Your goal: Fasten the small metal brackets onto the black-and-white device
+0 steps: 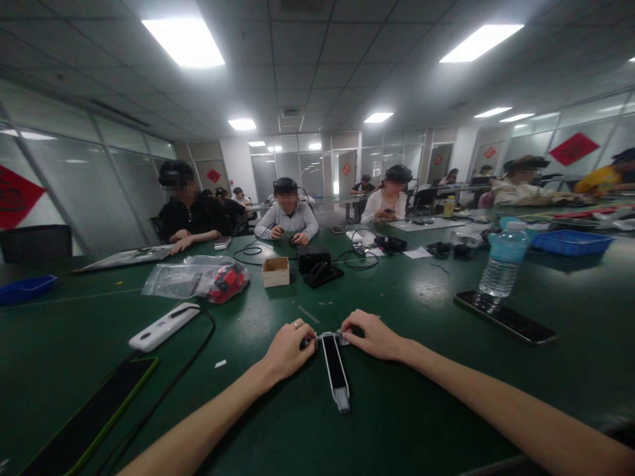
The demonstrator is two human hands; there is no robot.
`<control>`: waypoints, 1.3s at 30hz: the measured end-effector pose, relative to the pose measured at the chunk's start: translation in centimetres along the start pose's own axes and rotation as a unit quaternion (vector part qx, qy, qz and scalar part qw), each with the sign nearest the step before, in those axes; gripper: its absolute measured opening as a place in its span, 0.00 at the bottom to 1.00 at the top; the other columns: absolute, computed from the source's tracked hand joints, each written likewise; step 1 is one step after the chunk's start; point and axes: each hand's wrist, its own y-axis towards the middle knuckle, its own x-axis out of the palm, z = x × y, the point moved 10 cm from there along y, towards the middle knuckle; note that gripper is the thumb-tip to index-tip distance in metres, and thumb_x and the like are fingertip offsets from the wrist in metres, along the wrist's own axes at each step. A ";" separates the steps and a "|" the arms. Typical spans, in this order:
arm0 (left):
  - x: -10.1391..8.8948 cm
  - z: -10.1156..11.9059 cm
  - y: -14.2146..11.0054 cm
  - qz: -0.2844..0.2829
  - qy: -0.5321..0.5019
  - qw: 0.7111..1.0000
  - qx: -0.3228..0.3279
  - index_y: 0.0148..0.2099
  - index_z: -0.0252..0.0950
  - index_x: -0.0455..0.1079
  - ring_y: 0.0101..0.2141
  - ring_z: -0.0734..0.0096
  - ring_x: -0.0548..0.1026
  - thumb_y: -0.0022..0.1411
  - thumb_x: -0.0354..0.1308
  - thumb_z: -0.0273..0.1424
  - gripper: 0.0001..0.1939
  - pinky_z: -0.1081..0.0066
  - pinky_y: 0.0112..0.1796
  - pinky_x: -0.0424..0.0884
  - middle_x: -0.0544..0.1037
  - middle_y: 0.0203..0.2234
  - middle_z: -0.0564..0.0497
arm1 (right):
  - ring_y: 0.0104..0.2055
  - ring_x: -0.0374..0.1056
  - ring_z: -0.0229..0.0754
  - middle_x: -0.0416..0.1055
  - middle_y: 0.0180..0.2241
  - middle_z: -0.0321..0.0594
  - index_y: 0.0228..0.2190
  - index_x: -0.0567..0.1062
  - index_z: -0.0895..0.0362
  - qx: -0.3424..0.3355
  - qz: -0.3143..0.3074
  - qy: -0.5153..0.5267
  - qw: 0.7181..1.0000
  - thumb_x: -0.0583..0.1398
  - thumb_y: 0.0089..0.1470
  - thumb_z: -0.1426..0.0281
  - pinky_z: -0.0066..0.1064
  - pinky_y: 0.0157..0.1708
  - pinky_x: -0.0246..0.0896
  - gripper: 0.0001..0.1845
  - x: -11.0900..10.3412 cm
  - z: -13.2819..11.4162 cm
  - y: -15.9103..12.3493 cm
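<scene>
A narrow, elongated object point(336, 367) with a black face, a pale rim and a grey lower end lies on the green table in front of me. At the left of its far end, my left hand point(292, 349) is closed in a pinch. The small piece between those fingers is mostly hidden. My right hand point(371, 334) pinches by the far end's right side, where a small clear or shiny piece point(343, 339) shows under the fingertips. Both forearms reach in from the bottom edge. Whether these small pieces join the elongated object is too small to tell.
To the left are a white power strip point(163, 327) with a black cable and a green-edged dark phone point(92, 416). Ahead sit a plastic bag point(196, 279) and a small box point(276, 272). A bottle point(503, 261) stands by a phone point(503, 317) at right. Several people sit across.
</scene>
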 end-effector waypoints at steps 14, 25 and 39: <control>-0.2 0.2 -0.1 -0.009 -0.004 1.000 -0.004 0.37 0.36 0.69 0.33 0.69 0.68 0.61 0.50 0.32 0.09 0.70 0.34 0.64 0.71 0.34 0.50 | 0.38 0.63 0.39 0.68 0.36 0.39 0.36 0.71 0.57 -0.006 -0.006 0.019 1.000 0.54 0.58 0.66 0.32 0.38 0.60 0.09 0.4 0.4 0.0; -0.4 0.4 0.0 -0.003 -0.001 1.000 0.004 0.37 0.35 0.69 0.32 0.69 0.68 0.60 0.50 0.31 0.08 0.71 0.34 0.64 0.71 0.32 0.50 | 0.42 0.61 0.40 0.65 0.39 0.40 0.36 0.71 0.56 -0.003 0.013 0.008 1.000 0.51 0.59 0.69 0.35 0.43 0.59 0.10 -0.1 0.3 -0.1; -0.3 0.2 0.0 0.002 0.001 1.000 0.008 0.37 0.36 0.69 0.32 0.71 0.68 0.61 0.50 0.31 0.08 0.71 0.34 0.64 0.71 0.33 0.51 | 0.42 0.61 0.40 0.65 0.39 0.40 0.31 0.72 0.57 -0.021 0.029 0.003 0.999 0.52 0.55 0.75 0.36 0.44 0.60 0.09 -0.2 0.3 -0.1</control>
